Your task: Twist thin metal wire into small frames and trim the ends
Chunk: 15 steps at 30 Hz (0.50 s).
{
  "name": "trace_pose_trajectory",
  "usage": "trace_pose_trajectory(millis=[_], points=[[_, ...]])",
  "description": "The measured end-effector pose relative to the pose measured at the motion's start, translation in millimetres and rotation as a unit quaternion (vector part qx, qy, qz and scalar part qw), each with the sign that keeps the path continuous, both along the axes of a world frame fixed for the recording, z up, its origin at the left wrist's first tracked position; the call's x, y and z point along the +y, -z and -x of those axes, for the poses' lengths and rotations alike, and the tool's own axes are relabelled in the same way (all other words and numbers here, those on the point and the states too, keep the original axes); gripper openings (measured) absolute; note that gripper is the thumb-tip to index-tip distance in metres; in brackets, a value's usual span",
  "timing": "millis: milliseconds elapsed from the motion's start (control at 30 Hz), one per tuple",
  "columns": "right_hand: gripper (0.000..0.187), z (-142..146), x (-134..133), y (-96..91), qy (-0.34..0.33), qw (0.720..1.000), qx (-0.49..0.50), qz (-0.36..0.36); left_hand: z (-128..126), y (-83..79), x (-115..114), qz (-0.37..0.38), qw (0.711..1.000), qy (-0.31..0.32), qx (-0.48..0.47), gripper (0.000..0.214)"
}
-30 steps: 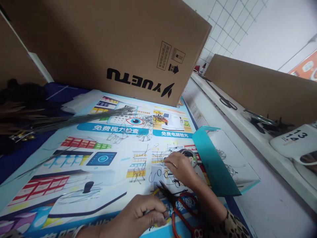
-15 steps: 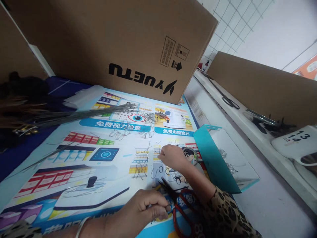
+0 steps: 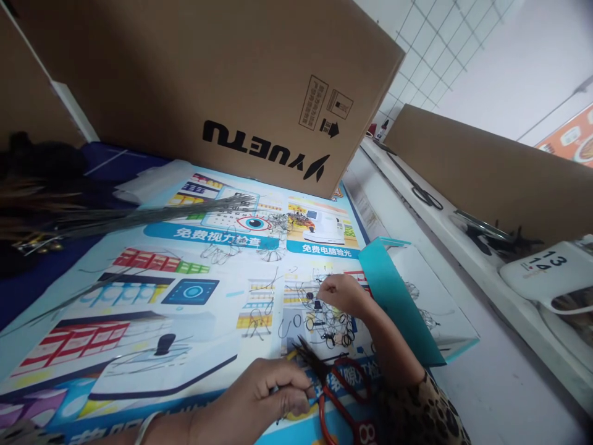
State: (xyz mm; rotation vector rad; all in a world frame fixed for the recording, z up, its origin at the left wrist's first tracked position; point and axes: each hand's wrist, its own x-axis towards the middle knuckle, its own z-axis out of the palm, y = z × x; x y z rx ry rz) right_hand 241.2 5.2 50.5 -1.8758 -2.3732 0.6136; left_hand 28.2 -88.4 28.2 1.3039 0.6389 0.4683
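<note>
My left hand (image 3: 273,392) is closed in a pinch at the bottom middle, beside the scissors; what lies between its fingertips is too small to make out. The red-handled scissors (image 3: 324,405) lie on the printed sheet with dark blades pointing up and left. My right hand (image 3: 341,293) is closed above a loose heap of dark wire rings (image 3: 340,334), and anything in its fingers is hidden. A long bundle of thin wires (image 3: 185,213) lies at the upper left. Wire loops and tangles (image 3: 273,247) sit at the sheet's middle.
A large cardboard box (image 3: 231,80) stands behind the sheet (image 3: 194,334). At the right, an open teal and white box (image 3: 393,303) holds some wire pieces. A white ledge carries a mug (image 3: 542,272) and dark-handled scissors (image 3: 427,198). A dark furry thing (image 3: 41,161) is at left.
My right hand has moved right and slightly down, uncovering more of the wire rings. My left hand stays pinched in nearly the same place. The view has shifted slightly.
</note>
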Motion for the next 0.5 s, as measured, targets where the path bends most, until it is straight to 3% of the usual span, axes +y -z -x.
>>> trace_pose_trajectory(millis=[200, 367, 500], points=[[0.014, 16, -14, -4.2, -0.089, 0.996, -0.014, -0.006, -1, 1.5, 1, -0.001, 1.0, 0.004, 0.01, 0.018], [0.015, 17, -13, -7.5, -0.055, 0.995, -0.065, -0.044, -2, 3.4, 0, 0.0, 1.0, 0.002, -0.002, 0.017], [0.013, 21, -6, 5.0, -0.036, 0.997, -0.049, -0.043, -1, 4.5, -1, -0.006, 1.0, 0.002, -0.005, 0.017]])
